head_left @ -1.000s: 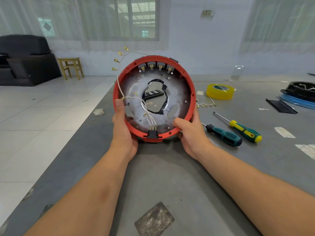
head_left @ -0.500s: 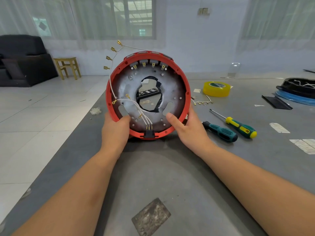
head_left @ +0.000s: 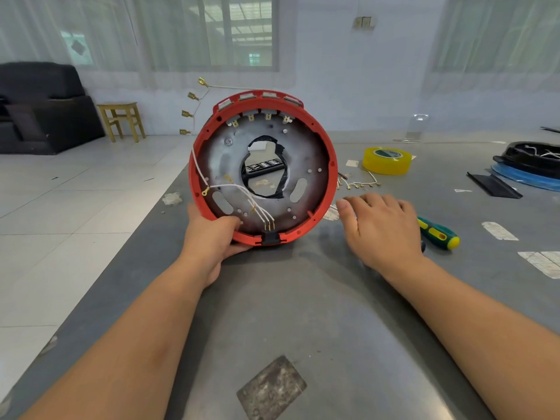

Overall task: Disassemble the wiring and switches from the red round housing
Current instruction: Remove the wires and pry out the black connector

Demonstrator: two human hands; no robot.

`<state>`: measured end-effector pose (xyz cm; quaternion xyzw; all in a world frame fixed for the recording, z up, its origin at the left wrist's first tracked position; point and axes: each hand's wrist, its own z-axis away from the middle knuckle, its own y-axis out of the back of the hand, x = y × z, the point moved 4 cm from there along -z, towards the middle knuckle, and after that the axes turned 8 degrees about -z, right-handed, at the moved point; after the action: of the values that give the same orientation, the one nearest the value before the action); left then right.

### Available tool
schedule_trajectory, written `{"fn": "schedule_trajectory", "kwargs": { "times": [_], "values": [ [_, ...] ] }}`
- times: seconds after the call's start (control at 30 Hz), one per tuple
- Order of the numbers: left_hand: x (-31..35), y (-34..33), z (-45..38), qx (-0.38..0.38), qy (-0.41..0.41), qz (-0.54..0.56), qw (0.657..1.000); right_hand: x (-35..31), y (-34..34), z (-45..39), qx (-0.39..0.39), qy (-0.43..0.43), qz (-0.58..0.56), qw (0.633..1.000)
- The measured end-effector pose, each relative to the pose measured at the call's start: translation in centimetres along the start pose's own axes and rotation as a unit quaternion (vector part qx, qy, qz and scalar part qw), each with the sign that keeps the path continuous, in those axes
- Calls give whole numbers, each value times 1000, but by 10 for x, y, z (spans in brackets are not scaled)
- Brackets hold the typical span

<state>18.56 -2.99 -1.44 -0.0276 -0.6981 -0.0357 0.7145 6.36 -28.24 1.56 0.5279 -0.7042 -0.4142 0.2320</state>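
The red round housing (head_left: 332,174) stands on edge on the grey table, its open inside facing me. My left hand (head_left: 212,237) grips its lower left rim, thumb inside. White wires (head_left: 239,192) run from a black connector (head_left: 269,237) at the bottom, across the grey inner plate, and out past the left rim, ending in brass terminals (head_left: 192,97) in the air. Several switches (head_left: 260,115) sit along the top rim. My right hand (head_left: 378,228) hovers open to the right of the housing, apart from it, above the table.
A green and yellow screwdriver (head_left: 438,233) lies just right of my right hand. A loose wire with brass terminals (head_left: 360,184) lies behind it. A yellow tape roll (head_left: 388,160) sits further back, and a black and blue housing (head_left: 530,165) at the far right. The table's left edge (head_left: 145,225) runs beside my left arm.
My right hand has let go of the housing's lower right rim and moved right, opening over the table. My left hand alone holds the housing now, turned slightly.
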Motion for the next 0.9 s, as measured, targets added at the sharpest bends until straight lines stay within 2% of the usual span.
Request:
{"fn": "schedule_trajectory", "kwargs": {
  "times": [0.1,0.23,0.33,0.5,0.67,0.9],
  "values": [
    [0,5,-3,17,10,8,1000,9,-6,-2,-30,-26,11,999],
    [4,6,-4,14,29,-2,999,20,-20,-2,-121,-45,48,991],
    [6,5,-4,8,44,5,999,17,-24,-4,-123,-36,55,990],
    [5,10,-2,60,52,26,996,16,-23,-1,-116,-4,44,992],
    [8,20,-5,84,65,22,994,10,-17,6,-99,61,30,993],
    [11,14,-8,2,85,21,996,21,-7,10,-119,202,15,972]
  ]
}}
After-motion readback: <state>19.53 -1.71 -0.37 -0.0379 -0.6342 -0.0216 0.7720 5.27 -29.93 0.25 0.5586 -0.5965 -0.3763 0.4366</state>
